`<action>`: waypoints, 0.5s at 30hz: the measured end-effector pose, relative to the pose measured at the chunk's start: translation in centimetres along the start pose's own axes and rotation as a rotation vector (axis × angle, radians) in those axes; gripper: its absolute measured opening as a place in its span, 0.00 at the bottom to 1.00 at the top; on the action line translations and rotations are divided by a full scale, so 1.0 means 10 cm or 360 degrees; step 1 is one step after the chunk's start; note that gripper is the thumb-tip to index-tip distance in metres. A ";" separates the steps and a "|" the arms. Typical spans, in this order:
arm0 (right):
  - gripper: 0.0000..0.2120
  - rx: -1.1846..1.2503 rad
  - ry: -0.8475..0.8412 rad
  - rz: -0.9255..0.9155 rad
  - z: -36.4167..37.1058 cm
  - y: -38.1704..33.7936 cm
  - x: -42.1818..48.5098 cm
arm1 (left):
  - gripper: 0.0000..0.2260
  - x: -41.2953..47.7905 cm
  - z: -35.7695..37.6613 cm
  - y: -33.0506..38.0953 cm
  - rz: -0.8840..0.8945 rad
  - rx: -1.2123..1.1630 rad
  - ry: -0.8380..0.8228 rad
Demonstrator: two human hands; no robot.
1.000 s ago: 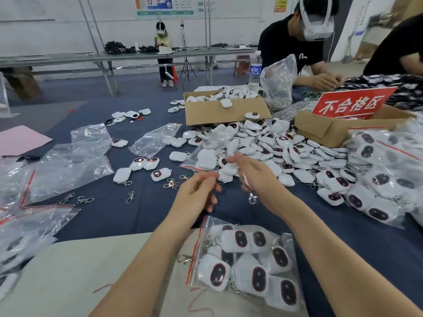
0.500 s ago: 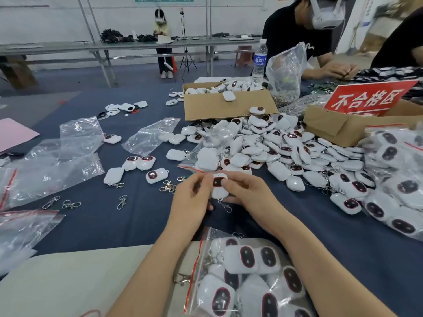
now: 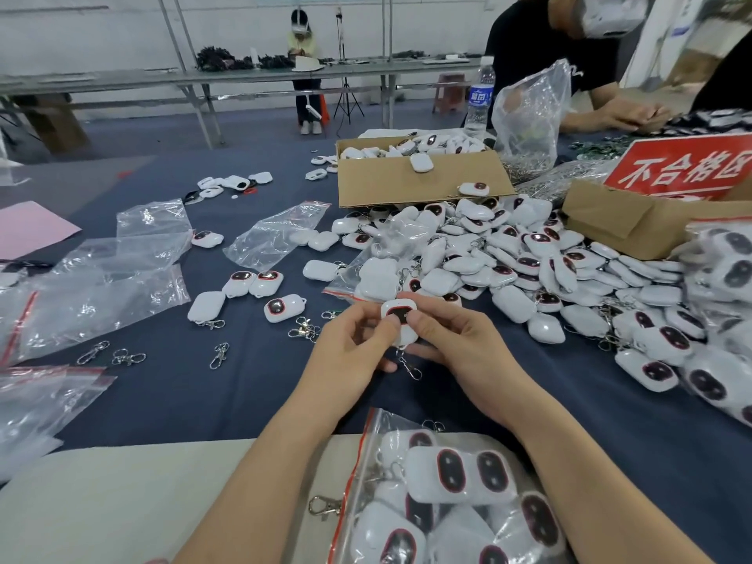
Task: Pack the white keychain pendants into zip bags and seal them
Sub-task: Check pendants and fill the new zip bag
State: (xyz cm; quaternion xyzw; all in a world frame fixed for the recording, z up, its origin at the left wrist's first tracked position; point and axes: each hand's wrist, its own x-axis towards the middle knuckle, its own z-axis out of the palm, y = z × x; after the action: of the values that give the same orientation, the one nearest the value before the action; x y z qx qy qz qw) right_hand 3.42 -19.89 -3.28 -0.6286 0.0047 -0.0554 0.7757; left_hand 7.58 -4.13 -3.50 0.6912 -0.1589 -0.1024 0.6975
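Both my hands hold one white keychain pendant (image 3: 401, 315) with a dark, red-rimmed face over the blue table. My left hand (image 3: 354, 348) pinches its left side and my right hand (image 3: 451, 339) grips its right side, thumb on the face. Its metal clasp (image 3: 411, 369) dangles below. A large heap of pendants (image 3: 529, 262) lies just beyond and to the right. A zip bag (image 3: 439, 498) with a red seal strip, holding several pendants, lies at the near edge below my wrists. Empty zip bags (image 3: 101, 287) lie to the left.
An open cardboard box (image 3: 419, 181) with pendants stands behind the heap; a second box with a red sign (image 3: 683, 168) is at the right. Filled bags (image 3: 724, 319) pile at the far right. Loose clasps (image 3: 126, 356) scatter on the left. Other people work across the table.
A second ago my right hand was picking a pendant from the heap's edge. Both hands have since come together on it, and they now hold it face up.
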 end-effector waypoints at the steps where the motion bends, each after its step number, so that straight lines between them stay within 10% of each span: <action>1: 0.10 0.0008 -0.0010 -0.0004 0.00 0.00 0.00 | 0.05 0.01 -0.01 0.01 -0.0017 0.0002 -0.0007; 15: 0.11 -0.0007 -0.0048 -0.0026 0.03 -0.01 -0.01 | 0.06 0.00 -0.03 0.00 -0.0018 -0.0001 -0.0028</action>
State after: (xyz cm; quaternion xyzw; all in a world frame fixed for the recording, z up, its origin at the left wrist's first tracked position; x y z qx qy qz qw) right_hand 3.36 -19.66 -3.13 -0.6312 -0.0119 -0.0523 0.7738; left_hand 7.68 -3.87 -3.54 0.6908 -0.1612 -0.1124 0.6958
